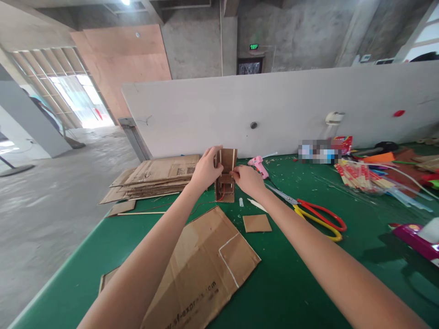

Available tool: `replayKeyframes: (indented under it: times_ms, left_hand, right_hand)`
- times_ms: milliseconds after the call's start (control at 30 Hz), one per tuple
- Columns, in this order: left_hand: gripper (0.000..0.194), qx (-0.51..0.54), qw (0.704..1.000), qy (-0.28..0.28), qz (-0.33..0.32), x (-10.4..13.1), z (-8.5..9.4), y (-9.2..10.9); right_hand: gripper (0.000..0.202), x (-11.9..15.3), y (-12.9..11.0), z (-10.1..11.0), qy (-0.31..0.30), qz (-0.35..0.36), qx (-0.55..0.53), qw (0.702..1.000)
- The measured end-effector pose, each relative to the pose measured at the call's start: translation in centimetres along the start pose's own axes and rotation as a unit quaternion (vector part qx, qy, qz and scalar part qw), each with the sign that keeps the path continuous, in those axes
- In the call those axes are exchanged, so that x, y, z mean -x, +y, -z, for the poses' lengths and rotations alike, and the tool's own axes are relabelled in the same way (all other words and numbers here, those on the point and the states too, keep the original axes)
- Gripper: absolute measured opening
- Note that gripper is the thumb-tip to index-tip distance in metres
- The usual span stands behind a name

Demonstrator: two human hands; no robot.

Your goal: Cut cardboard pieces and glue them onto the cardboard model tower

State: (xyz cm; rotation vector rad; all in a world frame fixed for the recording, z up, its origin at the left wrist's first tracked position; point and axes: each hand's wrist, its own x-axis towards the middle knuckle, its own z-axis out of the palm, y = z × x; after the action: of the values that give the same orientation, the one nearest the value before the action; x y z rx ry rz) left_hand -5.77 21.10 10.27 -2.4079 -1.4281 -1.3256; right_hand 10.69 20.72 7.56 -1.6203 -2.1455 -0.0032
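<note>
A small open cardboard box [226,195] stands upright on the green table, with thin wooden strips along its inside and a red wire at its lower part. My left hand [207,168] grips its left upper edge, thumb toward the inside and fingers behind. On the other side, my right hand [249,180] pinches at the box's right side, about mid-height; whether a small piece sits in that pinch is hidden. A small cardboard rectangle [257,223] lies just in front. Closer to me is a large cardboard sheet [202,256] with a white outline drawn on it.
Flattened cardboard [161,173] is stacked at left. A pink glue gun [259,166] and scissors [302,206] with red and yellow handles lie right of the box. Red-and-white packets [363,176] and a purple object [416,240] are farther right. A white partition [206,114] stands behind the table.
</note>
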Motion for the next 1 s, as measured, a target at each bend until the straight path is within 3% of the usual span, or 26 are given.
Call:
replayKeyframes:
  times_ms: [467, 1000]
  left_hand:
    - [0.071, 0.025, 1.000, -0.018, -0.001, 0.0, 0.2, -0.2]
    - [0.056, 0.012, 1.000, -0.023, -0.007, -0.2, 0.2, -0.3]
  right_hand:
    - [0.035, -0.2, 0.1, 1.0, -0.009, -0.011, -0.043, 0.999]
    - [0.028, -0.4, 0.7, 0.0, 0.006, -0.002, -0.080, 0.997]
